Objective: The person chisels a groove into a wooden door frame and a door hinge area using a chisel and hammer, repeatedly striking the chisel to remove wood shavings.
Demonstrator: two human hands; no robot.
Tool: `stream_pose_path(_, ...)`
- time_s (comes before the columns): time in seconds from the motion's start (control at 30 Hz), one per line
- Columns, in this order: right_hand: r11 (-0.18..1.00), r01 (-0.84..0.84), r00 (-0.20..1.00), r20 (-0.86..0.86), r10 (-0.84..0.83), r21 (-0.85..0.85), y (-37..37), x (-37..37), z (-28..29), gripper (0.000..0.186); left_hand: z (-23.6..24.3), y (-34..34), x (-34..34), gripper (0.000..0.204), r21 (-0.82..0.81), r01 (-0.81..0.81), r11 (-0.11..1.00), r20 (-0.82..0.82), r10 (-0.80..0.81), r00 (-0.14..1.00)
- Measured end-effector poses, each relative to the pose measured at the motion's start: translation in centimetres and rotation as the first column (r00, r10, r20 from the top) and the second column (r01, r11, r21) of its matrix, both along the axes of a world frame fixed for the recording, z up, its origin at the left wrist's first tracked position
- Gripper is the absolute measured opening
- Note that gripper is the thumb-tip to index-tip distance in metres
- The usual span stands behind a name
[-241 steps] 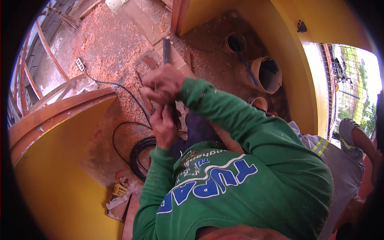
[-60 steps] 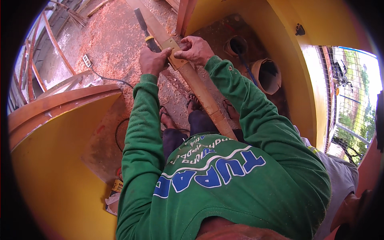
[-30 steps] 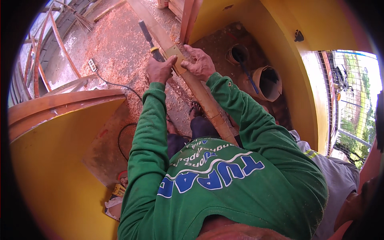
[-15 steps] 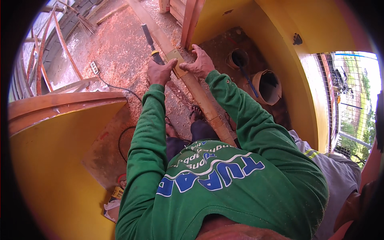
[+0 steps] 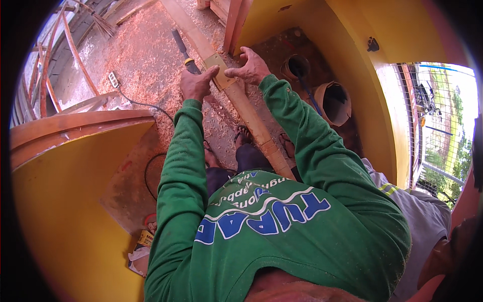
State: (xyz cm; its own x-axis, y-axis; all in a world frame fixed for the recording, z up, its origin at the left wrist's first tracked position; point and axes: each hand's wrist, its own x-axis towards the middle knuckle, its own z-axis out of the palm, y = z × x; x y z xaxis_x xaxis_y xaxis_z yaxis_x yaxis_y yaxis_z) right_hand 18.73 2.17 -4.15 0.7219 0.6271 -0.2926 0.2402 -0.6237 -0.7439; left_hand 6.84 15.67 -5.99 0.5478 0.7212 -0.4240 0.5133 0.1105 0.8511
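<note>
A long wooden plank (image 5: 249, 113) runs away from my body, with a small flat tan piece (image 5: 214, 61) lying across it. My left hand (image 5: 195, 84) is wrapped round the yellow-and-black handle of what looks like a chisel (image 5: 179, 42). Its dark flat end points away from me, left of the plank. The left thumb reaches to the tan piece's left edge. On the plank's other side, my right hand (image 5: 253, 69) is open, thumb and forefinger spread apart, with the thumb tip close to the tan piece; whether it touches I cannot tell.
Wood shavings (image 5: 146, 60) cover the floor around an extension socket (image 5: 113, 79) and its cord. Yellow panels stand at both sides. Two round containers (image 5: 333, 103) sit at the right, a blue rod beside them. A person in grey clothing (image 5: 422, 216) is close at my right.
The whole view has shifted slightly. Both hands keep nearly the same place by the tan piece, and the chisel stays in my left hand.
</note>
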Motion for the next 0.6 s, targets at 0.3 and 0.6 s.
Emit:
stream_pose_path(0.3,1.0,-0.018,0.998,-0.057,0.018,-0.007,0.3,0.0,-0.9,0.103,-2.2,1.1,-0.4,0.084,0.12,0.014,0.993,-0.128,0.002,0.992)
stream_pose_path(0.6,0.988,0.088,0.98,-0.19,-0.064,0.123,0.0,0.7,-2.5,0.097,-1.0,0.2,-0.1,0.077,0.095,-0.017,0.995,-0.099,0.027,0.995)
